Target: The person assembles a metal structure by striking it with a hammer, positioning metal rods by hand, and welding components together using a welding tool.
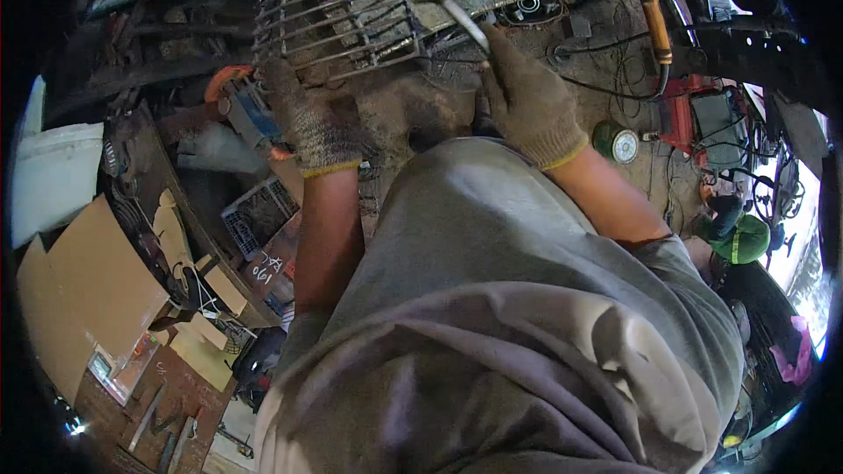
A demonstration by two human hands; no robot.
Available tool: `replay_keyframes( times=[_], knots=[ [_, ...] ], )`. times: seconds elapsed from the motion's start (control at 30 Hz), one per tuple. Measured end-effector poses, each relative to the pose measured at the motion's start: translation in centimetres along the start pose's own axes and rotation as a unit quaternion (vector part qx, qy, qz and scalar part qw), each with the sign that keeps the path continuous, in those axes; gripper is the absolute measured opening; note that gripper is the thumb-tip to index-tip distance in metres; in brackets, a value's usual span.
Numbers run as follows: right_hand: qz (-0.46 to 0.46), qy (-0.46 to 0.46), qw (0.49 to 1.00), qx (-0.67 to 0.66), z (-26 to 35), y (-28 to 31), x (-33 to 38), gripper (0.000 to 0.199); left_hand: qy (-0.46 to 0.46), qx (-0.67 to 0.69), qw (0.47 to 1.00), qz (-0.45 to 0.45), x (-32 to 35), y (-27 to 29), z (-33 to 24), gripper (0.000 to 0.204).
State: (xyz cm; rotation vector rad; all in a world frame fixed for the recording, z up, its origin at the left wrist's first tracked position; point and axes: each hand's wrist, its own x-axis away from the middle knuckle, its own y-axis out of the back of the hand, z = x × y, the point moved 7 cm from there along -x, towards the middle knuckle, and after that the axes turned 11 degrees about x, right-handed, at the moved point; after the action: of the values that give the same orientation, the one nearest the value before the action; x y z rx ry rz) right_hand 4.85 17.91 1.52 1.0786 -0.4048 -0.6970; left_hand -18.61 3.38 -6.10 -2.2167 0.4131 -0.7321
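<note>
A cluttered workshop floor (632, 79) spreads beyond your hands, dusty and strewn with cables, while a brown desk (97, 421) with cut cardboard (83, 290) lies well behind and to the left of your left hand. Your gloved left hand (318, 127) reaches up to the near-left corner of a domed metal cage (354, 16) of straight bars and twisted rods; its fingertips are hard to make out, so you cannot tell how firmly they close. Your gloved right hand (531, 105) is curled around the handle of a hammer (465, 25), whose head stands just beside the cage's right edge. Left of your left hand sits a blue tool (250, 118); right of your right hand are a round can (616, 142) and a red machine (680, 114), with an orange tool (652, 13) farther ahead.
</note>
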Motion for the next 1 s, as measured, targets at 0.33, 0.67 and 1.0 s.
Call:
replay_keyframes(
  times=[0.33, 0.67, 1.0],
  knots=[
    [-0.031, -0.091, 0.989, -0.114, -3.5, 0.4, -1.6, 0.045, 0.047, 0.121, 0.991, -0.013, -1.2, 0.0, -0.6, 0.041],
    [0.055, -0.245, 0.935, -0.251, -8.9, -2.1, 0.4, 0.046, 0.232, 0.206, 0.905, 0.290, -2.9, -2.3, -5.7, 0.055],
    [0.050, -0.203, 0.955, -0.208, -9.9, -2.7, -1.1, 0.051, 0.053, 0.197, 0.948, 0.243, 1.4, -9.1, -8.9, 0.040]
  ],
)
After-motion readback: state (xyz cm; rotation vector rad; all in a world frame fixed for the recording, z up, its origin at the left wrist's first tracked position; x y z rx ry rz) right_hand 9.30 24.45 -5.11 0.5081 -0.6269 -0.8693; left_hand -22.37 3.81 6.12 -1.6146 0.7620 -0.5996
